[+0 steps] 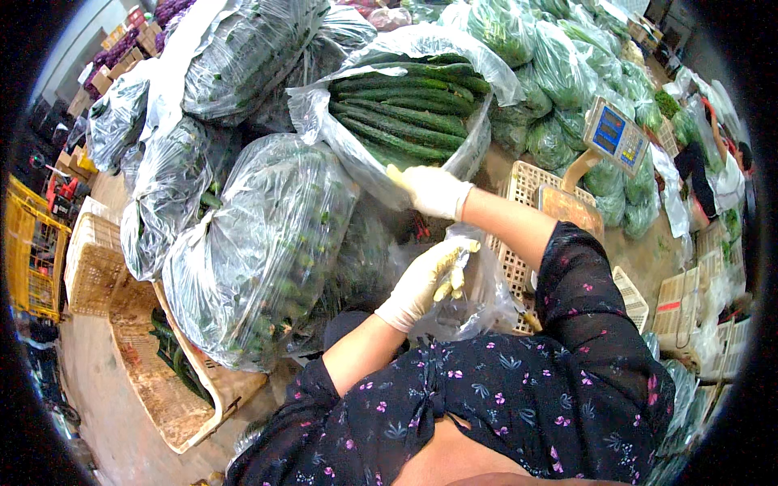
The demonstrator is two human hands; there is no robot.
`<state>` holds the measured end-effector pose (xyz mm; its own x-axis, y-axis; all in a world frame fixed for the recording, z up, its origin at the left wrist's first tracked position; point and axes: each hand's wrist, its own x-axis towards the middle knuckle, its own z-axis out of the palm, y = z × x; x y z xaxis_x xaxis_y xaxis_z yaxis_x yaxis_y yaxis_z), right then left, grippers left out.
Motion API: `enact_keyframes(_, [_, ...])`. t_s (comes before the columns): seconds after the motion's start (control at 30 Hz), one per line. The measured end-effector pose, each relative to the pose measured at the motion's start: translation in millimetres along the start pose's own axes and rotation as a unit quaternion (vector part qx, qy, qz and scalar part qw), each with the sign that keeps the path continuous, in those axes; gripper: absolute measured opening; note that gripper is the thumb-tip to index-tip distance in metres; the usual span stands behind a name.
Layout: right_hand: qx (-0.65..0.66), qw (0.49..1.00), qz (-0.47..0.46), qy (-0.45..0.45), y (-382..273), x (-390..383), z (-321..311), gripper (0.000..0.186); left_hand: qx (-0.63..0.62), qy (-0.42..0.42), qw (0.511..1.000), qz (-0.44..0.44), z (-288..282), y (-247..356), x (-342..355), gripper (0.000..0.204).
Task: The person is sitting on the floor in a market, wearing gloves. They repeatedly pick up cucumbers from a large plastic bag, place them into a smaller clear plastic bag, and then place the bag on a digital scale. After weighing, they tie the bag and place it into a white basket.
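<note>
Green cucumbers (405,113) just beyond the right grip (432,193)

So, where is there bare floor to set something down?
Bare floor shows between the yellow cage and cucumber crate; a smaller patch lies between the scale and the pale crates at right. Bags crowd the centre and top.

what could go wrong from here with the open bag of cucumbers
The open bag gapes wide, so cucumbers might slide out if it gets tipped.

Its film looks thin; with the right hand right at the near side, a hard pull might tear it.

The scale stands near the right forearm in this view, so a wide swing of that arm could perhaps knock it.
</note>
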<state>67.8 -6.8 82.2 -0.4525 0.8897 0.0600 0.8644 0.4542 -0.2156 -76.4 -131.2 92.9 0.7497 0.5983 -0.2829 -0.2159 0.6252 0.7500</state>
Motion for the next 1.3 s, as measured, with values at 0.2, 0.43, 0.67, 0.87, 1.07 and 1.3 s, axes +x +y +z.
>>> enact_keyframes(0.2, [-0.039, 0.982, 0.155, 0.1, 75.4, 34.2, -30.3, 0.028, -0.003, -0.005, 1.0, 0.024, 0.7, 4.8, -4.7, 0.039])
enact_keyframes(0.43, [-0.042, 0.975, 0.217, 0.007, 105.0, 57.0, -9.7, 0.05, -0.021, -0.015, 1.0, 0.016, -1.6, 14.4, -6.8, 0.035])
enact_keyframes(0.67, [0.149, 0.965, 0.216, 0.019, 113.5, 65.0, -11.8, 0.05, -0.034, -0.028, 0.999, 0.011, -10.3, 17.5, -14.5, 0.034])
enact_keyframes(0.87, [0.604, 0.765, 0.224, -0.029, 29.2, 32.1, -57.5, 0.04, 0.006, 0.044, 0.997, 0.063, -4.3, 10.3, -16.9, 0.029])
enact_keyframes(1.07, [0.598, 0.796, 0.097, 0.011, -41.8, -49.8, -96.0, 0.068, 0.034, 0.045, 0.998, 0.04, -4.7, -19.7, 2.8, 0.02])
enact_keyframes(1.3, [0.598, 0.792, 0.029, -0.118, -190.3, -43.8, -133.9, 0.088, 0.196, 0.036, 0.975, 0.101, -18.7, -42.9, 33.2, 0.024])
